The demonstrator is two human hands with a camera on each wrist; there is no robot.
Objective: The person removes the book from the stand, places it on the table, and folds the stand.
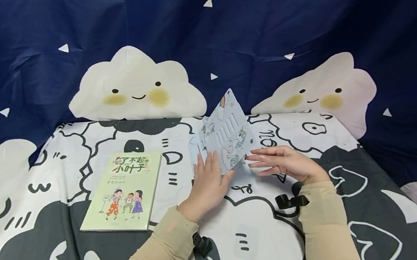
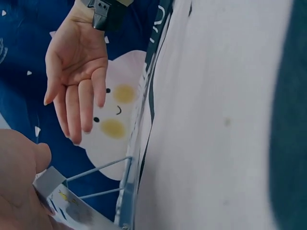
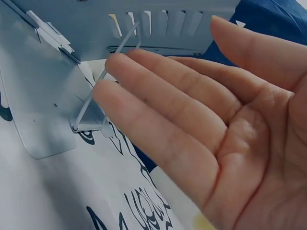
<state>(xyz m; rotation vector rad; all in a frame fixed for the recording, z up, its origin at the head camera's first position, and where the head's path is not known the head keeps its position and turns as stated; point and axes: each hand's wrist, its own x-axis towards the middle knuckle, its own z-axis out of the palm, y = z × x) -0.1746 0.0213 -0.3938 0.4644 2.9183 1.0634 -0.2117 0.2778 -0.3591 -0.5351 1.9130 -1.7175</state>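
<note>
A pale blue metal book stand point(image 1: 229, 136), printed with unicorns and a rainbow, is tilted up on the patterned cloth in the head view. Against its left, lower part rests my left hand point(image 1: 209, 182), its fingers stretched along the stand and its thumb near the panel's lower edge. My right hand point(image 1: 286, 161) is beside the stand's right edge, fingers extended and holding nothing. In the right wrist view, those fingertips appear close to a wire leg point(image 3: 88, 108) behind the slotted panel; whether they touch it I cannot tell.
A light green book point(image 1: 122, 192) with cartoon children on its cover lies flat to the left of the stand. The black, white and grey cloth point(image 1: 254, 219) covers the surface. Behind hangs a dark blue curtain point(image 1: 242, 26) with clouds and small white triangles.
</note>
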